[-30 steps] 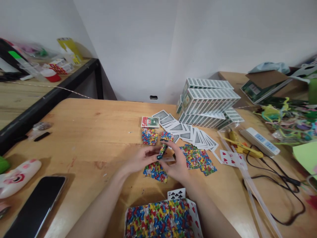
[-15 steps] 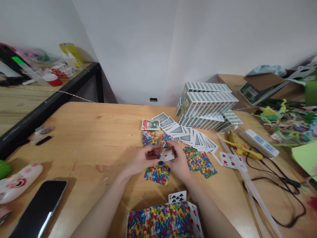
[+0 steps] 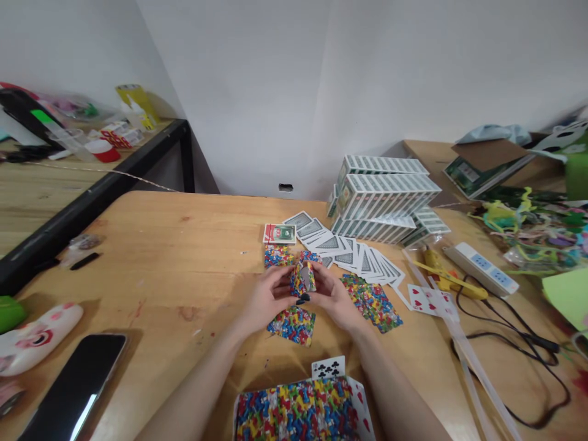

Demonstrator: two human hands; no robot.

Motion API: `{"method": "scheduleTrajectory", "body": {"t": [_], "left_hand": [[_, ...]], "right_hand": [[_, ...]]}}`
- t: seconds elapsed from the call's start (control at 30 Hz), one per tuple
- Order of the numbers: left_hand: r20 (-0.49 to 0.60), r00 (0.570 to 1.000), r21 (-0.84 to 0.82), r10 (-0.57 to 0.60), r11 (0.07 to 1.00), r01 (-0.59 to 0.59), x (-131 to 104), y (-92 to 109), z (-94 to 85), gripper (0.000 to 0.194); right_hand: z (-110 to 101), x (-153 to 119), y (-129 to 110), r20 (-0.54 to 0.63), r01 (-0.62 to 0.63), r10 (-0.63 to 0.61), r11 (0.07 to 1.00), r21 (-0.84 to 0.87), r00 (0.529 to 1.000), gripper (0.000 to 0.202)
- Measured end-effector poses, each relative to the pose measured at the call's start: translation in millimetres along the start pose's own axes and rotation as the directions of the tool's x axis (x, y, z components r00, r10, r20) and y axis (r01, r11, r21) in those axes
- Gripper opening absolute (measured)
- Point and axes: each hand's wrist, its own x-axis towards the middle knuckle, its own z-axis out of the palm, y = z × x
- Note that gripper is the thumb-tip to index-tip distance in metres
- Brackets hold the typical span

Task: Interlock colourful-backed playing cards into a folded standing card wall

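Note:
Between the fingertips of my left hand point(image 3: 269, 301) and my right hand point(image 3: 336, 301) is a small folded playing card piece point(image 3: 299, 280), covered in a bright multicoloured pattern. Both hands are closed on it, thumbs meeting at its near side; its exact folds are hard to make out. Below the hands a patterned flat piece point(image 3: 293, 324) lies on the table. More patterned pieces point(image 3: 373, 301) lie right of my right hand, and another point(image 3: 277, 256) lies beyond my left. Close to my body is a larger patterned panel point(image 3: 296, 409) with a ten of clubs point(image 3: 328, 367) at its far edge.
Spread grey-backed cards point(image 3: 337, 245) and a card box point(image 3: 280, 233) lie beyond the hands. Stacked card boxes point(image 3: 388, 193) stand behind. To the right are a glue gun point(image 3: 441, 272), a power strip point(image 3: 482, 268) and cables; a phone point(image 3: 76, 386) is at left.
The held piece has turned: its white face with a red diamond no longer shows, and the multicoloured side is visible. My right hand has shifted its grip, bringing the thumbs together.

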Motion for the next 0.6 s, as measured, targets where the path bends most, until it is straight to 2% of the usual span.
{"method": "scheduleTrajectory", "body": {"t": [0.23, 0.6], "left_hand": [[-0.005, 1.0, 0.123, 0.007, 0.992, -0.007, -3.0, 2.8, 0.2, 0.055], [0.019, 1.0, 0.144, 0.022, 0.989, -0.025, -3.4, 3.7, 2.8, 0.052]], "right_hand": [[0.8, -0.9, -0.9, 0.018, 0.058, -0.058, 0.998, -0.014, 0.998, 0.056], [-0.5, -2.2, -3.4, 0.101, -0.031, 0.028, 0.999, 0.033, 0.994, 0.065]]}}
